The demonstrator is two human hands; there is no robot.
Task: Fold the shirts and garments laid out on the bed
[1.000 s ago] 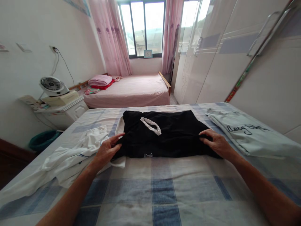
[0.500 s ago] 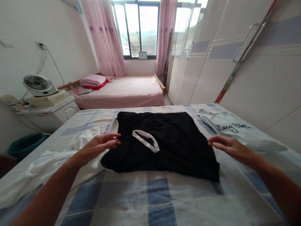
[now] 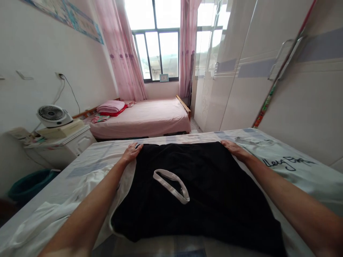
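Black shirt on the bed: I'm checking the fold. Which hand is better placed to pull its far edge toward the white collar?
Neither clearly. The left hand and right hand each rest on a far corner of the black shirt, about evenly either side of the white collar.

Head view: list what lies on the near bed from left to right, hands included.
White garment → left hand → black shirt with its white collar loop → right hand → pale shirt with handwriting print.
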